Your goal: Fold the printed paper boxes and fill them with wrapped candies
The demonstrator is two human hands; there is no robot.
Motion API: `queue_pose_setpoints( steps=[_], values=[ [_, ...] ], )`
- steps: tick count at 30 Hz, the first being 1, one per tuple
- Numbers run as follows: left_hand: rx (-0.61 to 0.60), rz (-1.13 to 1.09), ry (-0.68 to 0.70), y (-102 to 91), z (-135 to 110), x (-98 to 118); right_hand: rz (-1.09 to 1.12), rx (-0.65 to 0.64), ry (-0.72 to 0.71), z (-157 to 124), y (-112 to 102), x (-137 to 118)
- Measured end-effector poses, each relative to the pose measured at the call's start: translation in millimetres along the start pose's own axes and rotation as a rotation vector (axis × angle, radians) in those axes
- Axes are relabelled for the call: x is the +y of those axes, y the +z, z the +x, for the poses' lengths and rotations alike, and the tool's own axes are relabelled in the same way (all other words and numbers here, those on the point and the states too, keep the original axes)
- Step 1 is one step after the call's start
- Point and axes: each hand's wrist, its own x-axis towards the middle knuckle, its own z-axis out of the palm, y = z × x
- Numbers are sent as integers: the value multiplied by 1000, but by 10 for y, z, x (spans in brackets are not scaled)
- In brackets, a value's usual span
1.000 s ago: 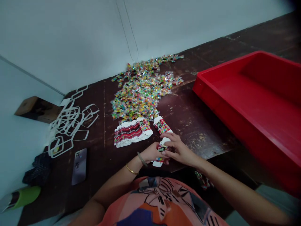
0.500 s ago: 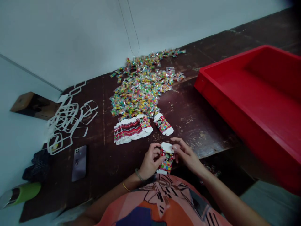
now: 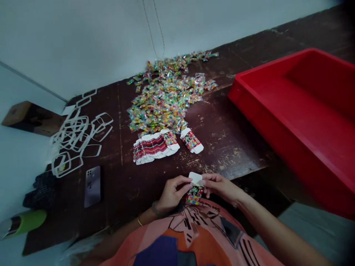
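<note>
Close to my body, a small printed candy box (image 3: 194, 195), red with colourful pictures, is held between both hands over the table's front edge. My left hand (image 3: 174, 192) pinches its left side near the top. My right hand (image 3: 217, 185) has thumb and fingers closed on the upper right corner, by the raised white flap (image 3: 195, 178). Just beyond lie a fanned row of flat folded boxes (image 3: 152, 148) and a smaller stack of them (image 3: 192, 141). Behind these spreads a large heap of small clear packets of coloured candy (image 3: 163, 99).
A big red tray (image 3: 266, 114) stands on the right. At left are loose white bands (image 3: 77, 136), a phone (image 3: 93, 186), a dark cloth (image 3: 41, 190), a green tumbler (image 3: 30, 223) and a brown carton (image 3: 33, 118). A beaded cord (image 3: 152, 29) hangs against the wall.
The box has come slightly lower, nearer my body. My left hand has moved from its side up toward its top, and the right fingers have closed at the flap's corner.
</note>
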Motion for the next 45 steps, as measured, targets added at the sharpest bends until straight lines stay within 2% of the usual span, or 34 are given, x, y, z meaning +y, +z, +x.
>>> queue_pose_setpoints(
  steps=[5, 8, 10, 12, 15, 18, 20, 23, 27, 30, 33, 34, 35, 36, 38, 40, 42, 44, 45],
  values=[
    [-76, 66, 64, -17, -44, 67, -196, -17, -31, 57, 6, -75],
    [-80, 65, 82, -2, -17, 107, -437, -9, -100, 112, 39, -178],
    [4, -71, -21, 16, 29, 122, -667, 31, -241, 112, 99, -274],
    [24, -335, -203, 30, 86, 127, -842, 35, -390, 86, 177, -357],
    [-154, -728, -430, 33, 165, 124, -841, -19, -434, 54, 262, -395],
    [-302, -872, -497, 24, 204, 114, -700, -56, -311, 86, 265, -359],
    [-339, -894, -484, 15, 202, 111, -685, -53, -268, 123, 235, -351],
    [-380, -825, -401, 3, 172, 110, -840, -33, -386, 135, 191, -394],
    [-389, -691, -365, 18, 147, 62, -1156, -202, -580, 56, 186, -413],
    [-374, -629, -362, 45, 159, 3, -1379, -295, -659, 60, 186, -396],
    [-325, -566, -359, 16, 188, 9, -1443, -385, -681, 315, 72, -564],
    [-317, -518, -366, -20, 198, 32, -1440, -367, -693, 475, 0, -687],
    [-311, -437, -361, -72, 207, 63, -1438, -307, -708, 669, -85, -840],
    [-298, -321, -339, -142, 216, 97, -1444, -171, -733, 889, -175, -1013],
    [-273, -30, -257, -323, 228, 149, -1505, 178, -759, 1361, -339, -1365],
    [-279, 220, -202, -535, 229, 154, -1527, 252, -765, 1787, -446, -1640],
    [-393, 342, -268, -733, 212, 108, -1517, 230, -774, 2076, -502, -1783],
    [-514, 314, -361, -873, 181, 41, -1479, 235, -788, 2183, -543, -1809],
    [-531, 237, -387, -913, 167, 13, -1451, 264, -796, 2166, -567, -1792]
  ],
)
